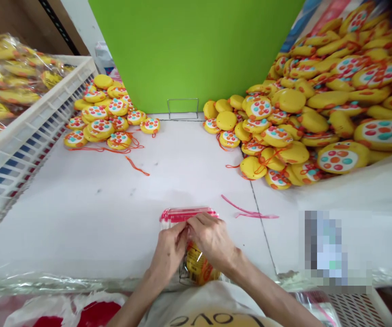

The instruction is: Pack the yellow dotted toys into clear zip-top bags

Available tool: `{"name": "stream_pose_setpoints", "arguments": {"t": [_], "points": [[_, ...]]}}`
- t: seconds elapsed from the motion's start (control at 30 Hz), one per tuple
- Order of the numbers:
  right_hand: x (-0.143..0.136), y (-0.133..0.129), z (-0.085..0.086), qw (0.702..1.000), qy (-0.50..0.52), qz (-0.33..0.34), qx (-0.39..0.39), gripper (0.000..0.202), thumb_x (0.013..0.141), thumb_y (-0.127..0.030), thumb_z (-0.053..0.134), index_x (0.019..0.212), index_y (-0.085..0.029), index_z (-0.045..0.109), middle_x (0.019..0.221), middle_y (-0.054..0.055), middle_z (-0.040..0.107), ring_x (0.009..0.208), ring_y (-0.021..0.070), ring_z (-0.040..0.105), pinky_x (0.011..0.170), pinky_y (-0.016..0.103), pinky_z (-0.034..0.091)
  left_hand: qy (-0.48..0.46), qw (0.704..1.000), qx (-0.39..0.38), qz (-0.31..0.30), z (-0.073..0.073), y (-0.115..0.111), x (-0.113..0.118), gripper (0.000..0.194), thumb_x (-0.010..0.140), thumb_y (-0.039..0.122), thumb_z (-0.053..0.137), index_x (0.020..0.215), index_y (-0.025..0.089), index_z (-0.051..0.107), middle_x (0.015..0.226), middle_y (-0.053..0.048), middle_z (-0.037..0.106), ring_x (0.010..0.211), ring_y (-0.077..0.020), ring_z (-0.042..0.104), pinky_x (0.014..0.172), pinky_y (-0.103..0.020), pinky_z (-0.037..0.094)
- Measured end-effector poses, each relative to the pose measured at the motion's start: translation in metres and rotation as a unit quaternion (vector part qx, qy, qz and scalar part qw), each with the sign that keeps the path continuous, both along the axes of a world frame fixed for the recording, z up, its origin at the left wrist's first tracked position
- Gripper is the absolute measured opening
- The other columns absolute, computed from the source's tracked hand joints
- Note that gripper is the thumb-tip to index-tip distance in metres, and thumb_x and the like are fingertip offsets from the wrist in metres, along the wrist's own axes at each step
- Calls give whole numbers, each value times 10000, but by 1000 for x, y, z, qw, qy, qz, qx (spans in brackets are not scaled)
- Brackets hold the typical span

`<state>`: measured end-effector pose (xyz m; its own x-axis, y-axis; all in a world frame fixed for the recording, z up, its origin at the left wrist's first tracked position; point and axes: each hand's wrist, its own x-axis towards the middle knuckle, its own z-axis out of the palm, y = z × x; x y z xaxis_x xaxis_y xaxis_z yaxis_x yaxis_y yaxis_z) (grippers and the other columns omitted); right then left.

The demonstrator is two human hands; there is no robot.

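At the table's front edge, my left hand [169, 249] and my right hand [213, 236] meet with their fingertips pinched together. Between and below them is a clear plastic bag [198, 264] with a yellow toy inside. Both hands grip its top edge, which the fingers mostly hide. Just behind my fingers lies a stack of clear bags with pink edges [178, 213]. A thin wire frame [182, 272] shows beside the bagged toy.
Yellow duck-like toys with coloured dots lie in a small pile [96, 127] at back left and a large heap [291, 122] at right. A white crate [42, 122] holds bagged toys. A green board [196, 54] stands behind. Pink strips [250, 212] lie on the white table [80, 213].
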<state>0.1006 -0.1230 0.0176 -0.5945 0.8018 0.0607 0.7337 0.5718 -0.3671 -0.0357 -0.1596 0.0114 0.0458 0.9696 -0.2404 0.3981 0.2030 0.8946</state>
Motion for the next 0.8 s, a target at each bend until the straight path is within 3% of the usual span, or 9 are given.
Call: {"name": "stream_pose_setpoints", "arguments": {"t": [0.13,0.27,0.33,0.47,0.57,0.7,0.8], "points": [[12,9,-2,994,83,-40,-50,128,823,-100,537,744,-180,599,746,9,634,707,142,571,639,241,397,37,999,18,-13,-6,-9,-5,250,876,279,430,928,175,651,731,-32,682,648,-180,635,620,-257,466],[52,18,4,966,172,-172,-85,135,821,-123,512,790,-189,625,754,12,651,664,139,580,641,247,439,-47,998,-29,35,-13,-12,-13,267,856,335,478,989,168,638,850,-71,716,763,-207,678,704,-284,521],[65,17,11,959,180,-203,-85,129,831,-150,520,798,-199,634,763,17,659,670,152,588,655,264,453,-96,993,-57,46,-13,-10,-14,265,847,362,493,939,156,633,841,-79,712,783,-211,677,722,-294,529],[46,6,20,983,134,-84,-92,151,877,-163,512,859,-222,650,822,24,669,785,168,593,705,267,451,-140,985,-90,45,-9,-5,-10,251,842,373,502,861,153,622,753,-54,677,706,-193,646,638,-270,513],[15,0,13,996,65,-20,-52,118,875,-161,538,810,-201,628,809,26,660,798,172,576,697,263,433,-114,991,-62,30,-5,-2,-5,229,850,327,469,807,158,617,671,-17,615,619,-159,575,562,-236,451],[-8,1,1,1000,7,15,9,133,828,-98,550,736,-182,595,755,26,638,736,168,558,639,260,408,-13,1000,-5,8,-1,-1,-3,209,823,222,441,690,157,588,571,12,538,534,-131,483,502,-219,351],[1,9,0,998,62,-11,-12,142,831,-104,530,746,-185,610,741,21,637,737,157,572,657,249,419,3,1000,0,-10,-3,-3,-6,220,849,247,433,815,165,635,657,-10,633,582,-151,563,553,-230,409]]}}
